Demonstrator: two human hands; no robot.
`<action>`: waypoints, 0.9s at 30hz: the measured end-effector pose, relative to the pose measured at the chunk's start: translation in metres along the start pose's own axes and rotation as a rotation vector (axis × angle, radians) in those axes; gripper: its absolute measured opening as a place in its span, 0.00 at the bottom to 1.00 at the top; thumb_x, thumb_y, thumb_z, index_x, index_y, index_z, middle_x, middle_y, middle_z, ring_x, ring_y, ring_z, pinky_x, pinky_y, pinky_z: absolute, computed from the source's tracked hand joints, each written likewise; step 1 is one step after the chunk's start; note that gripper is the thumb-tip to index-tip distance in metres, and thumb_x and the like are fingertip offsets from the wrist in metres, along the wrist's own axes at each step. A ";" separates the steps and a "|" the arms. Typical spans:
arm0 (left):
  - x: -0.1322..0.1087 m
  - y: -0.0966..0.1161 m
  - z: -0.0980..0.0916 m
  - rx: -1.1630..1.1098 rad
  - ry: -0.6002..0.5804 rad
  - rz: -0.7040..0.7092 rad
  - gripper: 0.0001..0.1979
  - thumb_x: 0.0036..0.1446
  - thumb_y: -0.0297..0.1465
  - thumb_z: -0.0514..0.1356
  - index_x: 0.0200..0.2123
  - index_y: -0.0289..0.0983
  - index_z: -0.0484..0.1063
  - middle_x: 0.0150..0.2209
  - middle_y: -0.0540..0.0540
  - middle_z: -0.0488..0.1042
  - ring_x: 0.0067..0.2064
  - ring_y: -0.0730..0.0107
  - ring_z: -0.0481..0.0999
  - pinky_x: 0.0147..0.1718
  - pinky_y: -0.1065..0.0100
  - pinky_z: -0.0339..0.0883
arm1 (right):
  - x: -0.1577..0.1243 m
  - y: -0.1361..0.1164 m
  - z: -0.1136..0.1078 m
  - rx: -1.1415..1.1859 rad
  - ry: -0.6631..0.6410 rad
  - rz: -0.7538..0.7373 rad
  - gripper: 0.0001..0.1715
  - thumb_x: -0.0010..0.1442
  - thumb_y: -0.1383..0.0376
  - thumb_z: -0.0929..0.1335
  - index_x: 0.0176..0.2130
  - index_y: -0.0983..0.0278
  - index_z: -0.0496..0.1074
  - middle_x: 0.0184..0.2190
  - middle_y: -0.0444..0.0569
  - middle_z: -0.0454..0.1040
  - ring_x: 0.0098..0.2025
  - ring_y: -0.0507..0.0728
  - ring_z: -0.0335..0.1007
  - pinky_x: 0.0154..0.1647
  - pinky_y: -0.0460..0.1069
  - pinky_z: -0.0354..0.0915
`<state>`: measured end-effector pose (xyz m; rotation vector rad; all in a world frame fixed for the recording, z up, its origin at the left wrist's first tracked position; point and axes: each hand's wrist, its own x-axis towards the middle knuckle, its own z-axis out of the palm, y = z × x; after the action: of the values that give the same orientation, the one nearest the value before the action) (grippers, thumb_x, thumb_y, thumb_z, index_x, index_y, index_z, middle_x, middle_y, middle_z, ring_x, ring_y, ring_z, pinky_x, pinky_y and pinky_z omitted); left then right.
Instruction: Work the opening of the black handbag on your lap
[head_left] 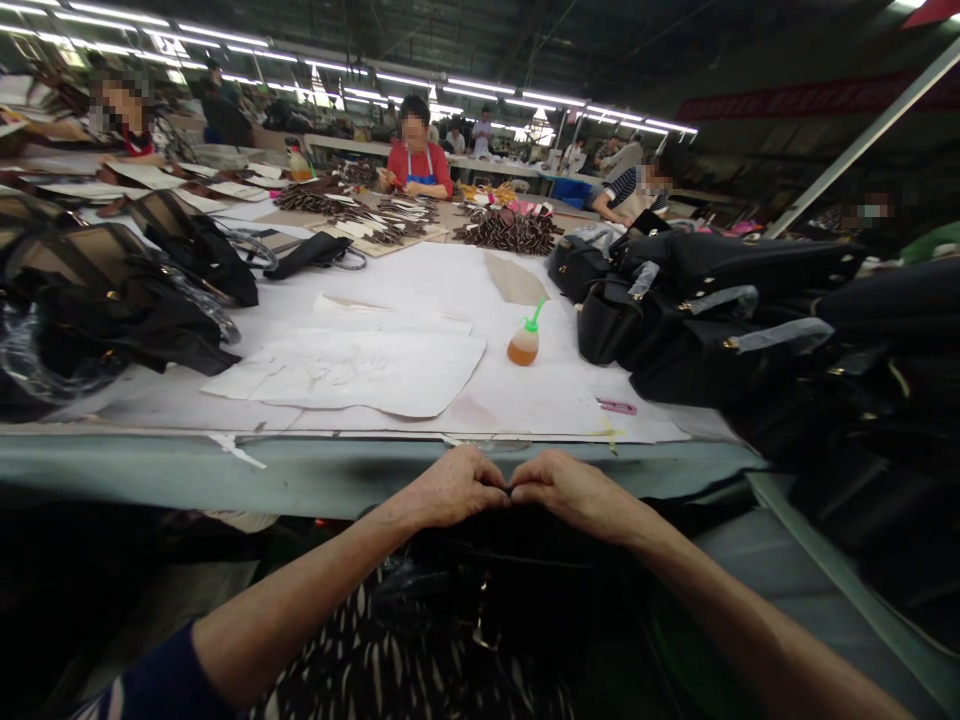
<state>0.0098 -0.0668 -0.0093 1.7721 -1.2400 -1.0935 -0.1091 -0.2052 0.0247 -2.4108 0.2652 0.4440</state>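
My left hand (455, 487) and my right hand (568, 490) meet knuckle to knuckle just below the table's front edge (300, 470). Both are closed, fingers curled down onto the top edge of a black bag (495, 580) that rests on my lap. Clear plastic wrapping shows on the bag's left side. What the fingertips pinch between the two hands is too small to make out.
On the white-covered table lie paper patterns (360, 370), a small squeeze bottle of amber liquid (524, 343) and a pink item (617, 407). Piles of black bags stand at the left (112, 300) and right (750, 320). Several people work at far tables.
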 end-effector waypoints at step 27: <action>-0.056 -0.035 -0.010 -0.278 0.095 -0.116 0.18 0.54 0.41 0.54 0.40 0.35 0.74 0.31 0.49 0.73 0.32 0.71 0.67 0.31 0.73 0.58 | -0.003 0.002 0.007 -0.019 0.023 -0.069 0.15 0.59 0.61 0.61 0.22 0.63 0.62 0.21 0.40 0.60 0.25 0.50 0.56 0.28 0.45 0.51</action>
<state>0.0213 -0.0022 -0.0222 1.6771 -0.8905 -1.1703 -0.1140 -0.2017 0.0194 -2.4370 0.1881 0.3898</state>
